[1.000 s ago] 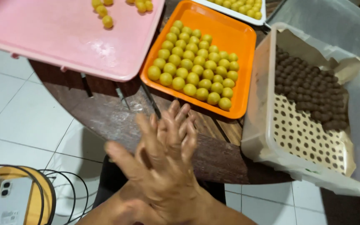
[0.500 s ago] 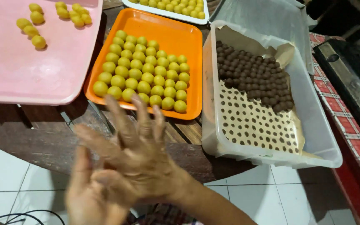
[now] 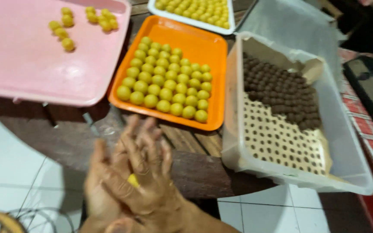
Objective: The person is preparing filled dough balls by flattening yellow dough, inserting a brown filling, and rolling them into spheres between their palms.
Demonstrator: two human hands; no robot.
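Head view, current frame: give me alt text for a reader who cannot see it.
Two bare hands, left hand and right hand, press palm to palm around a small yellow ball at the edge of a dark wooden table. Beyond them sit an orange tray of yellow balls, a pink tray and a clear tub of brown balls.

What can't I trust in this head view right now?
- Yellow piece between the palms: mostly covered by the right hand and left hand, both motion-blurred; its shape is unclear.
- White tray: cut off by the top edge.
- Pink tray: cut off at the left edge.
- Clear bin front wall hides the liner's near edge.
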